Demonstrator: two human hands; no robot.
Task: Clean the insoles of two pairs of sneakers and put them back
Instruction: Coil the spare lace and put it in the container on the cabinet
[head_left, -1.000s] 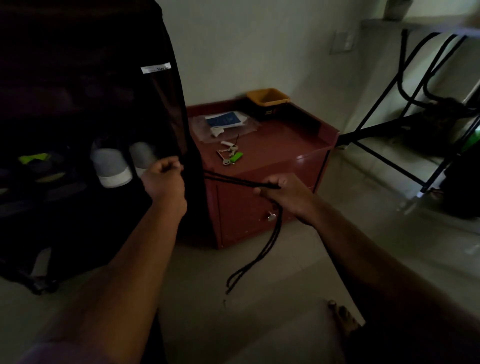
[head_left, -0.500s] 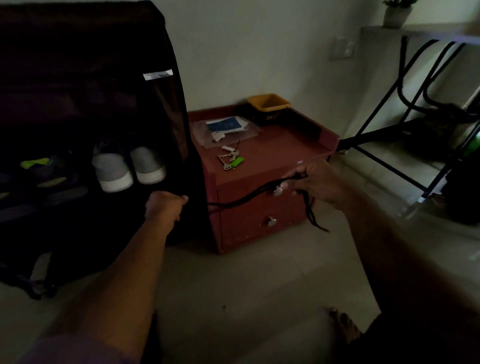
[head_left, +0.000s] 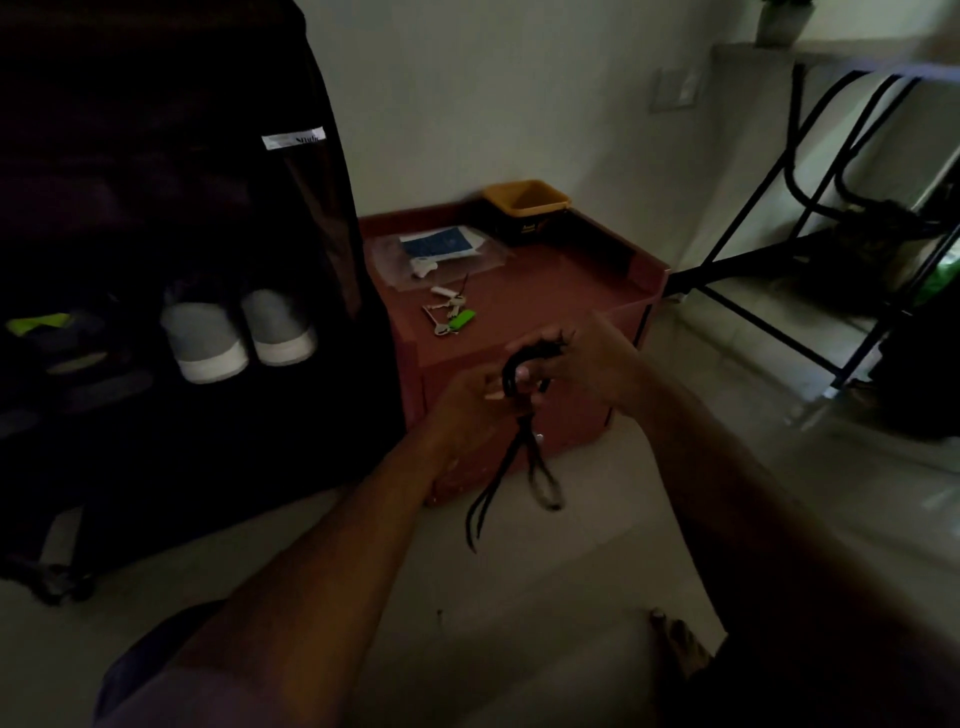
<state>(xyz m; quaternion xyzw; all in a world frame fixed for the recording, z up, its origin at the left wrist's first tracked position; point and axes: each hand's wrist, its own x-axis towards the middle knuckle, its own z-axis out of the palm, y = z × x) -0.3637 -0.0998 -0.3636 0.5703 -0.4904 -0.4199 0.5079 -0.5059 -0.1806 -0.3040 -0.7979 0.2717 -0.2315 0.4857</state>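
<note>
A: What are the hands holding?

B: A black shoelace (head_left: 524, 415). The left hand (head_left: 467, 400) and right hand (head_left: 582, 364) meet in front of the red cabinet (head_left: 571, 280), fingers of both curled round the gathered lace; its thin, dark loops and loose ends dangle below.

A: And the sneakers?

B: A grey pair with white soles (head_left: 236, 332) stands toes outward on a shelf of the dark shoe rack (head_left: 156, 156), left of the cabinet. No insole shows.

A: Anything on the cabinet?

B: Keys with a green tag (head_left: 451, 317), a blue-and-white packet (head_left: 439, 244) and a yellow tub (head_left: 527, 200).
</note>
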